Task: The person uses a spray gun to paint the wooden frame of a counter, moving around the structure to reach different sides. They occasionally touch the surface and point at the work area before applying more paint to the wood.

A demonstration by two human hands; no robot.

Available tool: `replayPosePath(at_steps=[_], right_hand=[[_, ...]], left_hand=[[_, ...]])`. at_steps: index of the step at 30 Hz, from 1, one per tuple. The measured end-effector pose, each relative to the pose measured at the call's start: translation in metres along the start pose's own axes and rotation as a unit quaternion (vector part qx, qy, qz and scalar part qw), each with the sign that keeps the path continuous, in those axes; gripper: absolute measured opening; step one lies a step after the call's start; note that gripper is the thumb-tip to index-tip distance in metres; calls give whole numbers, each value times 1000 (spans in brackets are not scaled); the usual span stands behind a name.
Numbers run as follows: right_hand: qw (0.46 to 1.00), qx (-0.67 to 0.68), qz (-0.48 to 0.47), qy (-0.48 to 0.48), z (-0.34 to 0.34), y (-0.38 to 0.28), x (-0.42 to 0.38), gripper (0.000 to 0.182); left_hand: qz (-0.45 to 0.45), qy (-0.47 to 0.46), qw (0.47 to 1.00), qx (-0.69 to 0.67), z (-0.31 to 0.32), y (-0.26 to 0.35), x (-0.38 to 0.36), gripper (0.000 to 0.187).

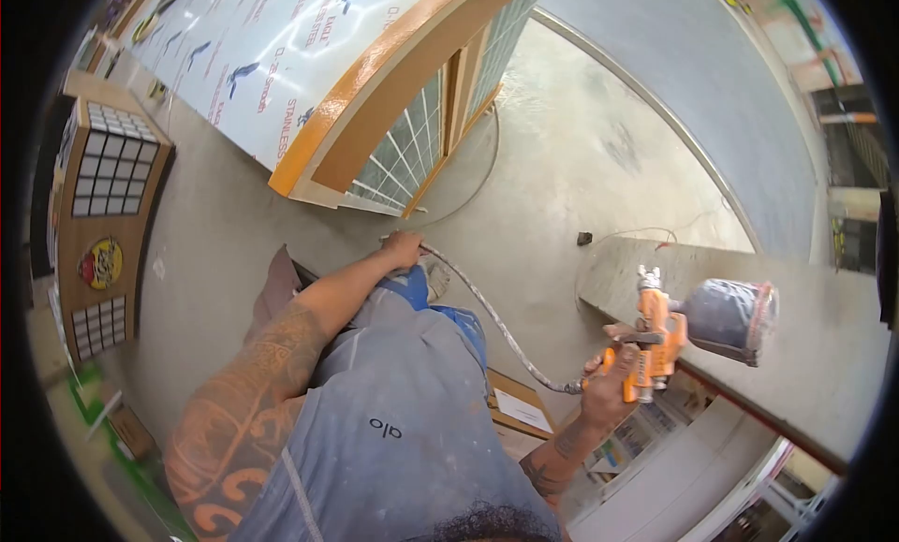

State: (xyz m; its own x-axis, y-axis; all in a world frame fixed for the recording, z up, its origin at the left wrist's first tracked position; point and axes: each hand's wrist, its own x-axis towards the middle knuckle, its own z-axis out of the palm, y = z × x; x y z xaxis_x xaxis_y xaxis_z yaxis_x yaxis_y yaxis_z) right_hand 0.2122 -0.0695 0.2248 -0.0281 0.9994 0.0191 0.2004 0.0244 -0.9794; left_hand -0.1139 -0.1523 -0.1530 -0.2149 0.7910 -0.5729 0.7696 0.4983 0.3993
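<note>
The spray gun (658, 345) is in the right middle of the frame, held up in the right grip (613, 383). It is bright orange, with a silver tip that points to the top of the frame. A big grey cup (726, 319) sticks out from its right side, with messy stuff around the rim. The fingers of the right grip are closed around the handle.

A pale, spotty hose (493, 319) goes from the bottom of the gun to the middle of the frame. There the left grip (403, 249) is clamped on it. The grey shirt (398, 439) at the bottom has little pale specks on it.

The floor (543, 196) is smooth and grey, with shiny light patches near the top. A brown box (515, 406) with a white paper is low in the middle. A flat grey ledge (796, 327) is at the right, behind the gun.

A big cabinet (375, 135) is at the top, with shiny orange edges and small tiles. Its top has a plastic sheet (253, 60) with blue birds and red words. A wooden stand (103, 214) with white squares and a round, colorful sign is at the far left.
</note>
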Motion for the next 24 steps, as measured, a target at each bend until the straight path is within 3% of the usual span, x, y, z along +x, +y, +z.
replayPosePath(at_steps=[3,7,11,15,17,21,23,24], right_hand=[[984,-70,-114,-115,10,28,19,44],[946,-193,-163,-204,20,42,42,33],[945,-107,-63,-303,36,59,74,37],[910,-97,-39,-400,32,87,124,44],[895,-95,-69,-430,30,106,145,44],[868,-136,-74,-472,35,113,164,41],[844,-195,-93,-491,50,119,169,40],[839,-187,-184,-477,63,143,173,37]], left_hand=[[4,10,1000,-27,4,2,11,41],[1,21,996,-89,49,-3,40,43],[-69,76,980,-168,76,16,29,43],[-157,163,948,-223,133,54,38,43],[-229,218,923,-219,133,84,21,42],[-253,332,847,-329,160,129,-7,35],[-249,352,836,-340,170,136,-18,28],[-248,363,830,-344,175,137,-24,27]])
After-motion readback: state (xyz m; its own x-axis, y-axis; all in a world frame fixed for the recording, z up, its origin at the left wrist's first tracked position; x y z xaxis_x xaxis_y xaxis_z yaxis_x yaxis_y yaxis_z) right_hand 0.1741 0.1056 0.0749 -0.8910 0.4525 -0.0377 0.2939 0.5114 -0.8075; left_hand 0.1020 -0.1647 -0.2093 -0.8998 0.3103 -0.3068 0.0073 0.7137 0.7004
